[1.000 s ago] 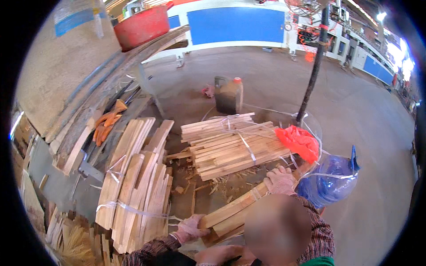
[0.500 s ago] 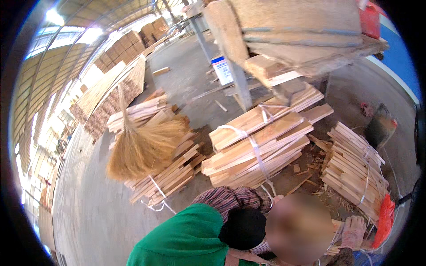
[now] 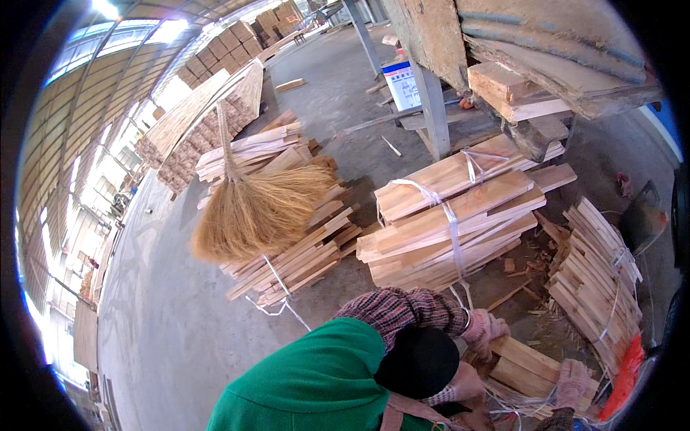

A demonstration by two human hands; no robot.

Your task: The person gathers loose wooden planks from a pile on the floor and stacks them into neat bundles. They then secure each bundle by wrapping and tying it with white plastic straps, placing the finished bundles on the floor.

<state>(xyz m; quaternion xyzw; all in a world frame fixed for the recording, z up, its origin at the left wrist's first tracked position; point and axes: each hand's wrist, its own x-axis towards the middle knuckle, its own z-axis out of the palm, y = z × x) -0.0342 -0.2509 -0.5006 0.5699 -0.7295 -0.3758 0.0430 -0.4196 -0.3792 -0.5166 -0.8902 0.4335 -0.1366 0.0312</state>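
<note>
My left hand (image 3: 484, 332), in a pink work glove below a striped sleeve, is closed at the far left end of a short stack of wooden slats (image 3: 530, 363). My right hand (image 3: 573, 382), gloved alike, curls over the right end of that stack. Thin white strings (image 3: 514, 408) lie loose around the stack's near side. The slats' near left part is hidden by my clothing. Just beyond my left hand sits a tied bundle of slats (image 3: 438, 248). Another tied bundle (image 3: 596, 287) leans to the right, with a red plastic bag (image 3: 624, 377) at its near end.
A straw broom (image 3: 266, 212) lies over more slats (image 3: 309, 262) on the left. Ahead stands a worn wooden bench (image 3: 546, 75) on metal legs (image 3: 431, 108), with a white and blue container (image 3: 401, 86) beside it. Wood scraps (image 3: 528, 287) litter the floor between bundles. Larger lumber stacks (image 3: 215, 115) stand farther back.
My view has shifted, so the bundles and broom sit farther right in the picture. My left hand, mostly hidden before, now shows at the slats. My right hand stays at their right end.
</note>
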